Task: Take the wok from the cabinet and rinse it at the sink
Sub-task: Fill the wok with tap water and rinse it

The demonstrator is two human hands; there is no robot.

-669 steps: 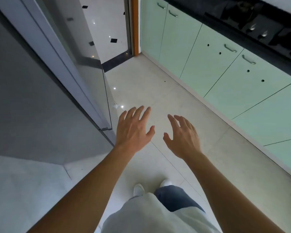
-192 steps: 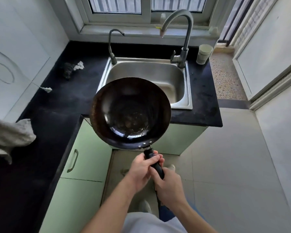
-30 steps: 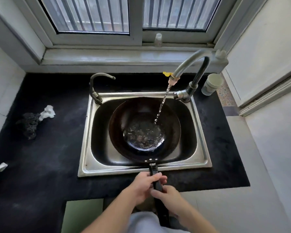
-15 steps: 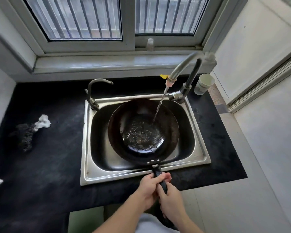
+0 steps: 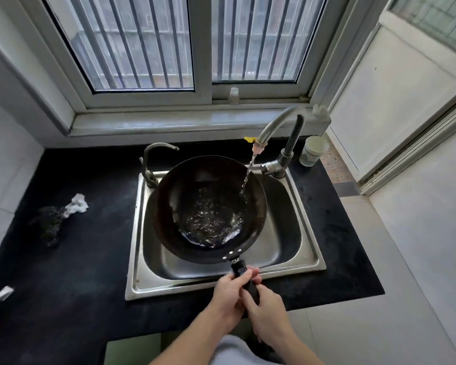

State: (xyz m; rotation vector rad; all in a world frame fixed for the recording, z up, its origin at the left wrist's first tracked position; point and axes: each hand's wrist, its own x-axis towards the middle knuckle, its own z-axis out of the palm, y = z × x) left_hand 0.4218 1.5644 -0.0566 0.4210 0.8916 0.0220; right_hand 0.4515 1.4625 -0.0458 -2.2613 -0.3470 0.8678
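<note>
A dark round wok (image 5: 174,206) hangs over the steel sink (image 5: 309,248), tilted, with water pooled and rippling in its bottom. Its black handle (image 5: 244,277) points toward me. My left hand (image 5: 228,296) grips the handle from the left, and my right hand (image 5: 267,309) grips it just behind, from the right. A thin stream of water (image 5: 248,175) falls from the tall curved faucet (image 5: 277,122) onto the wok's right inner wall.
A smaller second tap (image 5: 149,164) stands at the sink's back left corner. A pale cup (image 5: 312,151) sits on the black counter (image 5: 77,272) right of the faucet. A dark scrubber with white scrap (image 5: 57,219) lies left. Barred window behind.
The wok has lifted and tilted in the sink, shifting left and toward the back, so the stream now lands on its right wall instead of the middle. Both hands kept their grip.
</note>
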